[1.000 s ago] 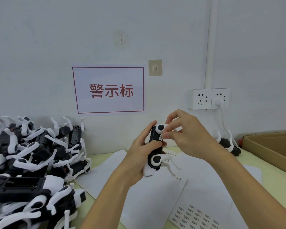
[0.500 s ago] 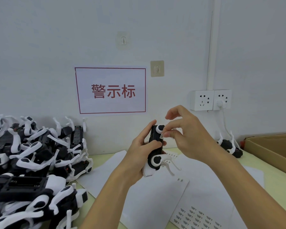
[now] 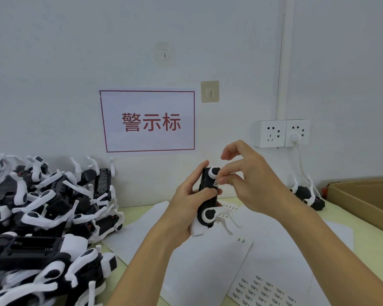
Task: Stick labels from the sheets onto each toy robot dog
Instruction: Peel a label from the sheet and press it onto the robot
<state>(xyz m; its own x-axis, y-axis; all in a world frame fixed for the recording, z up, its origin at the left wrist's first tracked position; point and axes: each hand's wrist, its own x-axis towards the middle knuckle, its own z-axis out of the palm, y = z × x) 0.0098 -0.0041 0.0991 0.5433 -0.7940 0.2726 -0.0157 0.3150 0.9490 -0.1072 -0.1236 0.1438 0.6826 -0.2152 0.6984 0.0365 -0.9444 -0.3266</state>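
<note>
My left hand (image 3: 181,208) grips the black-and-white plastic toy robot dog (image 3: 208,195) upright above the white label sheets (image 3: 208,268) on the pale green tabletop (image 3: 360,230), while my right hand's (image 3: 248,182) thumb and forefinger pinch a small white printed label (image 3: 216,183) against its black side.

Red-bordered wall sign (image 3: 148,121), two adhesive hooks (image 3: 209,91), double socket (image 3: 281,133) (one plug in), cardboard box (image 3: 363,199)

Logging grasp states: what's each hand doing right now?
Left hand: grips the toy dog.
Right hand: thumb and forefinger pinch the label against the dog.
</note>
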